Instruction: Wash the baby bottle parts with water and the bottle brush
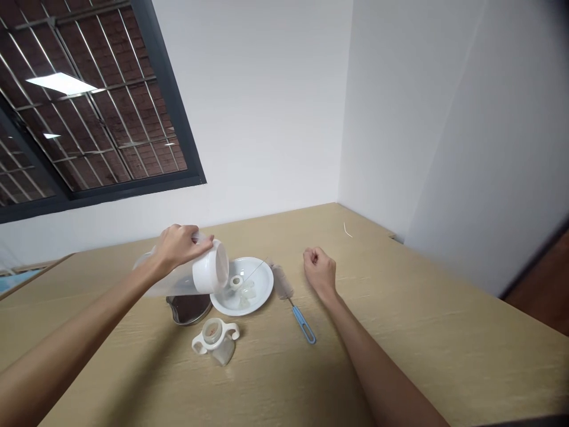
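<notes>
My left hand point(180, 244) grips a translucent plastic pitcher point(175, 284) with a white lid, tipped on its side so that its lid end hangs over the left part of a white plate point(267, 290). In the plate lie a small white ring point(236, 281) and some clear, soft-looking pieces point(246, 292). My right hand point(320, 273) is closed in a fist at the table, right of the plate; nothing shows in it. Between plate and fist lies a bottle brush point(304, 325) with a blue handle. Nearer me stands a small open bottle point(221, 353) with two white handles.
A dark, shiny object with a metallic-looking rim point(192, 309) lies under the pitcher, left of the plate. A thin bent white stick point(347, 230) is at the back right of the wooden table point(422, 320). Walls and a barred window point(93, 107) stand behind.
</notes>
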A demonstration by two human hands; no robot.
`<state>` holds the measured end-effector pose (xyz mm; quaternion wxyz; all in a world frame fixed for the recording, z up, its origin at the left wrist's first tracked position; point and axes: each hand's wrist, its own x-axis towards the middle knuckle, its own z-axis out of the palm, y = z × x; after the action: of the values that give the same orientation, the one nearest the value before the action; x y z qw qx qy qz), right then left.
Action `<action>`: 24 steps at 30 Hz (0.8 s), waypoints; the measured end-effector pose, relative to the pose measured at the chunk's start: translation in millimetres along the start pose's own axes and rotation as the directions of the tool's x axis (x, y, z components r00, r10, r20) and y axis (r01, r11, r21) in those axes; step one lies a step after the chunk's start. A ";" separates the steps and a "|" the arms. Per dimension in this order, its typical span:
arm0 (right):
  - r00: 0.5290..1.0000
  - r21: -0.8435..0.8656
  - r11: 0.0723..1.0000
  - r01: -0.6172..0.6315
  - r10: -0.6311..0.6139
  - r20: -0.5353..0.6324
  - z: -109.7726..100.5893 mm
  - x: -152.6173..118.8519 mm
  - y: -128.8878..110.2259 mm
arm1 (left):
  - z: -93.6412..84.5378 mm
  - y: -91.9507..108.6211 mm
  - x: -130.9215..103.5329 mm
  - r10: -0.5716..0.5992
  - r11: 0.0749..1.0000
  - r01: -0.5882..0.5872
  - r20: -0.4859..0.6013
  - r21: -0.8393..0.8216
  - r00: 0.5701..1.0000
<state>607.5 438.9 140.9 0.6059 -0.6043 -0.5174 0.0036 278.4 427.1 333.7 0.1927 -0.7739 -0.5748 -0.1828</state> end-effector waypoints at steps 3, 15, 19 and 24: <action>1.000 0.007 1.000 -0.017 0.017 0.011 1.1 -1.5 0.1 | -3.3 8.4 -7.2 0.020 0.999 -0.020 0.001 -0.032 1.000; 0.994 0.030 0.995 -0.091 0.088 0.070 3.5 -3.1 4.7 | 23.9 58.2 25.1 0.136 0.979 -0.140 -0.043 -0.147 0.990; 0.988 0.018 0.993 -0.118 0.116 0.101 1.8 -2.4 3.1 | 34.6 55.8 39.5 0.131 0.985 -0.135 -0.039 -0.105 0.991; 0.979 -0.011 0.987 -0.161 0.161 0.124 -0.2 -3.5 -0.3 | 38.6 36.2 47.4 0.085 0.996 -0.085 -0.010 -0.015 0.996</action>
<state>605.9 436.5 139.1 0.5699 -0.6430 -0.5036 0.0902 328.5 476.0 321.3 0.1968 -0.7983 -0.5391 -0.1826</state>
